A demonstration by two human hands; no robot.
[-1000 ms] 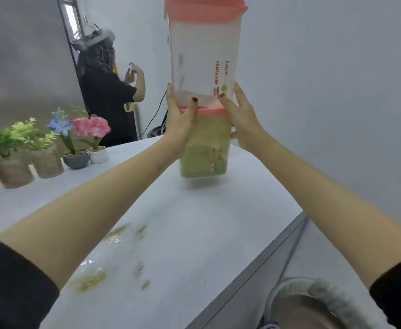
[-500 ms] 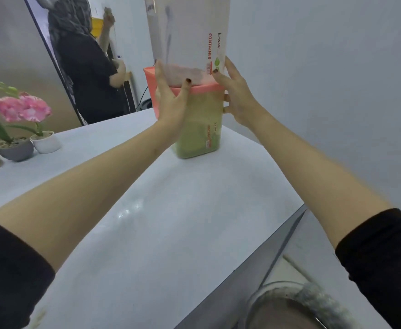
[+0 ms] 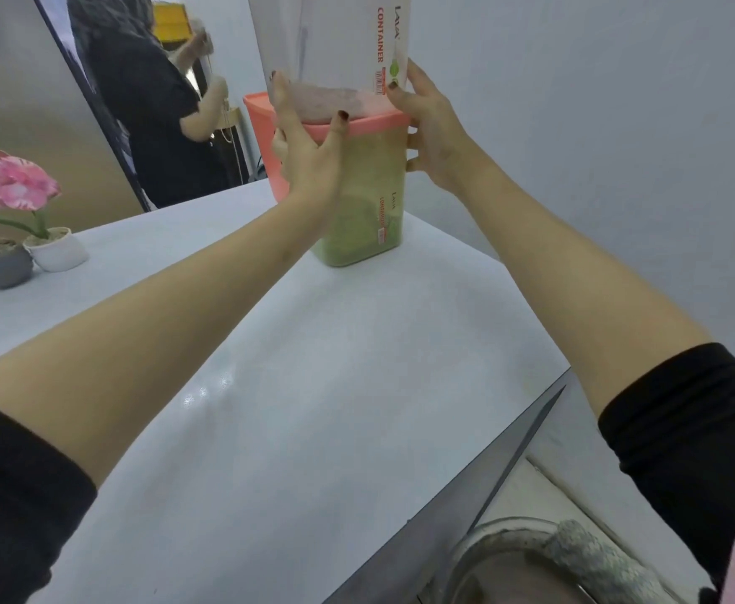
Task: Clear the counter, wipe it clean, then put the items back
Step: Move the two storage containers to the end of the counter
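Note:
Two stacked plastic containers stand at the far end of the white counter. The lower container holds green powder and has a pink lid; its base rests on the counter. The upper container is clear, nearly empty, and runs out of the top of the frame. My left hand grips the stack's left side where the two meet. My right hand presses the right side at the same height.
A third pink-lidded container stands just behind the stack. Two small flower pots with pink blooms sit at the counter's left. A person in black stands beyond the counter's far end. The counter's right edge drops off; a wall is close on the right.
The stack came down from the air and now rests on the counter near the far end. My view swung right, so the stains and most plants left the frame.

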